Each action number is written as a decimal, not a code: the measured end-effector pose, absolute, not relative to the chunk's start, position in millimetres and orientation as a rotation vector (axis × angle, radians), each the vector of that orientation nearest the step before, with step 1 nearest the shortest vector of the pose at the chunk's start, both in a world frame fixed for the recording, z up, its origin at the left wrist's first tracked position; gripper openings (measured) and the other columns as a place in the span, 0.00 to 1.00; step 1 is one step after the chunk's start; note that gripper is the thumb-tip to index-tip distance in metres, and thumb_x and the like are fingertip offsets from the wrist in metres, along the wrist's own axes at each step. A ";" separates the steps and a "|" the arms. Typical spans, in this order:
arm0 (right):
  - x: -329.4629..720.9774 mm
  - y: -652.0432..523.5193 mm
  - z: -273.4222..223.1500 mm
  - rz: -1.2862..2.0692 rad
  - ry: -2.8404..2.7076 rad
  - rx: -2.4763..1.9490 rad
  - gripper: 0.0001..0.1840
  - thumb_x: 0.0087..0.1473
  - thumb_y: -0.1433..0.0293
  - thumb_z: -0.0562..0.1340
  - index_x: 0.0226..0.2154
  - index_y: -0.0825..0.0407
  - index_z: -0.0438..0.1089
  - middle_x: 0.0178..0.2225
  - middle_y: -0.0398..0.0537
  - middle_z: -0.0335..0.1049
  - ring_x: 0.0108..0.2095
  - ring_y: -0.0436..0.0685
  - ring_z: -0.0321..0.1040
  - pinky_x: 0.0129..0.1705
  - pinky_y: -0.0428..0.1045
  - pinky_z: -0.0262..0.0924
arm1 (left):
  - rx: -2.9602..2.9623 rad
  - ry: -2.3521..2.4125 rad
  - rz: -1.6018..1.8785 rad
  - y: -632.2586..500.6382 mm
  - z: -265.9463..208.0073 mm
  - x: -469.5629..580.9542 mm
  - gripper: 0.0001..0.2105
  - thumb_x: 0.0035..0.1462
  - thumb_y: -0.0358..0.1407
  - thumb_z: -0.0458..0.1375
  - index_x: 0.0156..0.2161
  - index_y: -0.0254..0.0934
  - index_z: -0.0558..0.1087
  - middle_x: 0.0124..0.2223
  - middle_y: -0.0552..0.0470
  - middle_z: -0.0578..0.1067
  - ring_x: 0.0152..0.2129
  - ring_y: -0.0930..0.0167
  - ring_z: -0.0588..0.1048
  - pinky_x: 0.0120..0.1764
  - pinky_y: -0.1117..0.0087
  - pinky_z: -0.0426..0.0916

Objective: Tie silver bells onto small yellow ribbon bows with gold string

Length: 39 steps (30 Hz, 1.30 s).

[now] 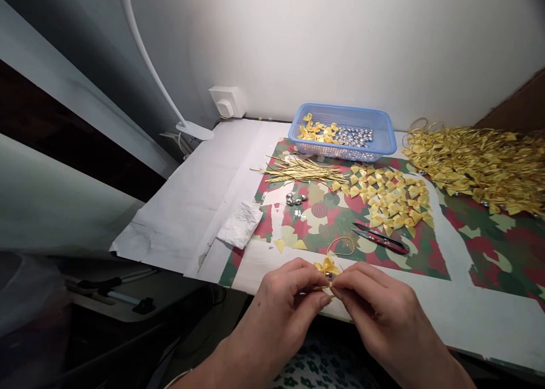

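Left hand (285, 295): pinched the cord (322, 288) below the bow (327, 264), apparently steadying it.
Right hand (378, 298): pinched the cord opposite, likely for control.
Bow: sat just beyond both hands, near the table's (498, 321) edge.

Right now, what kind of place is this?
Probably a craft corner, with a table against a wall: little yellow bows are laid out on it, near scissors and a blue basket.

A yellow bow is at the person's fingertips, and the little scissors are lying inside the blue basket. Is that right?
Almost, but the thread snips aren't inside the blue basket; the head view shows them on the camouflage-patterned sheet. A yellow bow is indeed at the person's fingertips.
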State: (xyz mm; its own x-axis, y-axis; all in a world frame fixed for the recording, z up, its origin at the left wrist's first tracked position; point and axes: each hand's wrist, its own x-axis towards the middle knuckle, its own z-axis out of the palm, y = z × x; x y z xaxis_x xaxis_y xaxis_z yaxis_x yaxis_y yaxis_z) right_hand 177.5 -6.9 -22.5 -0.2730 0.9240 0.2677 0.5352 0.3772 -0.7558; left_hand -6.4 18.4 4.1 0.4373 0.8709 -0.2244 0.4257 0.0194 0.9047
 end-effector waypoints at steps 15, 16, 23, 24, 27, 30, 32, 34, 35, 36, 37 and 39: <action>176.7 -9.0 -22.5 0.686 -1.966 -1.277 0.11 0.63 0.79 0.54 0.36 0.51 0.70 0.30 0.46 0.68 0.29 0.53 0.67 0.30 0.46 0.61 | 1.574 1.108 0.631 18.5 -7.2 -5.3 0.09 0.62 0.26 0.55 0.34 0.37 0.77 0.35 0.51 0.76 0.31 0.70 0.75 0.35 0.71 0.70; 176.7 -9.0 -22.7 0.689 -1.967 -1.278 0.11 0.63 0.79 0.54 0.36 0.51 0.70 0.30 0.47 0.69 0.29 0.53 0.68 0.31 0.46 0.61 | 1.571 1.103 0.630 18.6 -7.4 -5.3 0.09 0.62 0.26 0.55 0.35 0.37 0.77 0.35 0.51 0.76 0.32 0.69 0.75 0.35 0.70 0.70; 176.4 -8.8 -24.3 0.684 -1.960 -1.288 0.10 0.63 0.78 0.54 0.36 0.51 0.69 0.30 0.46 0.69 0.29 0.53 0.67 0.31 0.47 0.61 | 1.582 1.081 0.632 17.9 -8.2 -6.0 0.09 0.63 0.27 0.54 0.37 0.36 0.78 0.36 0.50 0.77 0.32 0.69 0.76 0.36 0.70 0.71; 176.5 -8.7 -24.4 0.685 -1.963 -1.294 0.10 0.63 0.78 0.54 0.35 0.51 0.69 0.30 0.46 0.69 0.29 0.53 0.67 0.30 0.47 0.61 | 1.587 1.086 0.628 17.5 -7.8 -6.2 0.09 0.63 0.27 0.54 0.37 0.36 0.77 0.36 0.50 0.76 0.33 0.69 0.76 0.36 0.70 0.71; 176.2 -8.8 -25.0 0.681 -1.978 -1.300 0.11 0.63 0.78 0.54 0.33 0.51 0.68 0.29 0.46 0.68 0.28 0.53 0.66 0.30 0.47 0.60 | 1.606 1.111 0.617 17.1 -6.2 -6.3 0.08 0.62 0.27 0.55 0.36 0.37 0.77 0.36 0.51 0.76 0.33 0.69 0.75 0.37 0.70 0.70; 175.3 -9.8 -25.8 0.681 -1.977 -1.299 0.11 0.62 0.78 0.54 0.33 0.52 0.68 0.29 0.46 0.67 0.28 0.52 0.66 0.29 0.47 0.59 | 1.572 1.132 0.587 18.3 -4.9 -5.0 0.08 0.62 0.28 0.55 0.35 0.36 0.77 0.35 0.51 0.77 0.33 0.69 0.74 0.37 0.69 0.69; 175.8 -10.4 -25.8 0.688 -1.969 -1.299 0.11 0.62 0.78 0.53 0.33 0.52 0.69 0.29 0.46 0.68 0.28 0.52 0.66 0.30 0.47 0.59 | 1.473 1.132 0.566 20.0 -4.5 -3.6 0.09 0.61 0.28 0.56 0.34 0.36 0.78 0.33 0.51 0.77 0.32 0.68 0.75 0.37 0.69 0.69; 178.2 -9.6 -24.8 0.754 -1.947 -1.292 0.11 0.63 0.77 0.54 0.34 0.52 0.70 0.29 0.45 0.69 0.28 0.51 0.66 0.30 0.46 0.60 | 1.328 1.120 0.553 22.2 -4.8 -2.4 0.08 0.60 0.29 0.57 0.33 0.35 0.78 0.32 0.51 0.78 0.32 0.68 0.75 0.37 0.69 0.69; 180.2 -8.3 -24.1 0.821 -1.926 -1.298 0.11 0.63 0.76 0.54 0.34 0.51 0.70 0.30 0.44 0.70 0.29 0.51 0.67 0.31 0.45 0.60 | 1.258 1.119 0.550 23.4 -5.1 -2.0 0.07 0.59 0.29 0.58 0.32 0.34 0.79 0.31 0.51 0.79 0.31 0.68 0.75 0.36 0.70 0.69; 182.3 -6.2 -23.5 0.887 -1.889 -1.318 0.10 0.63 0.75 0.55 0.35 0.50 0.71 0.31 0.44 0.71 0.30 0.50 0.68 0.32 0.45 0.60 | 1.198 1.123 0.548 24.7 -5.4 -1.9 0.07 0.58 0.29 0.59 0.32 0.34 0.79 0.30 0.50 0.79 0.31 0.68 0.75 0.36 0.70 0.69; 184.4 -3.5 -23.1 0.936 -1.843 -1.350 0.09 0.64 0.73 0.56 0.35 0.49 0.72 0.32 0.43 0.72 0.31 0.50 0.69 0.32 0.44 0.61 | 1.149 1.133 0.546 25.9 -5.6 -2.1 0.06 0.57 0.30 0.60 0.31 0.33 0.80 0.30 0.50 0.79 0.30 0.69 0.74 0.35 0.71 0.68; 186.9 3.7 -23.7 0.964 -1.762 -1.461 0.09 0.64 0.68 0.57 0.35 0.49 0.72 0.33 0.43 0.73 0.32 0.51 0.69 0.33 0.45 0.60 | 1.076 1.161 0.541 28.1 -5.9 -3.4 0.05 0.55 0.31 0.63 0.31 0.32 0.81 0.29 0.50 0.79 0.29 0.69 0.74 0.34 0.72 0.67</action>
